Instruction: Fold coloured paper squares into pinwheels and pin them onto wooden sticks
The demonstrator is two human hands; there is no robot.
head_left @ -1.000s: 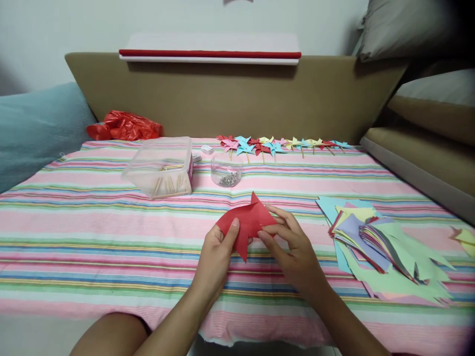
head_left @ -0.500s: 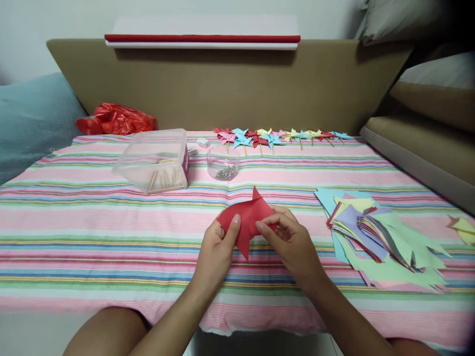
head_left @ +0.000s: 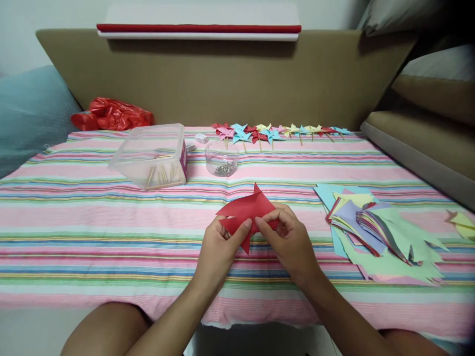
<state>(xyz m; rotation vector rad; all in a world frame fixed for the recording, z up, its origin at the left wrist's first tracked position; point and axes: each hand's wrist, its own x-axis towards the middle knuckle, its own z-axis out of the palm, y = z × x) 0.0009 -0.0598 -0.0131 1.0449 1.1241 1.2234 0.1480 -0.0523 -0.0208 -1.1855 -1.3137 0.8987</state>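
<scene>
A red paper pinwheel piece (head_left: 247, 203), cut and partly folded, is held up above the striped cloth between both hands. My left hand (head_left: 222, 247) pinches its left side, the thumb pressing near the middle of the paper. My right hand (head_left: 287, 240) grips the right side, with its thumb also close to the centre. One pointed tip sticks up at the top and another hangs below the thumbs. The fingers behind the paper are partly hidden.
Beyond the hands stand a clear tub of metal pins (head_left: 224, 168) and a plastic box (head_left: 148, 155) with sticks. Finished pinwheels (head_left: 256, 134) line the back. Cut coloured paper (head_left: 378, 232) is piled at right. A red plastic bag (head_left: 115, 114) lies back left.
My left thumb has moved right toward the centre of the red paper, and a left flap now stands apart from the one below it. The view has tilted slightly downward.
</scene>
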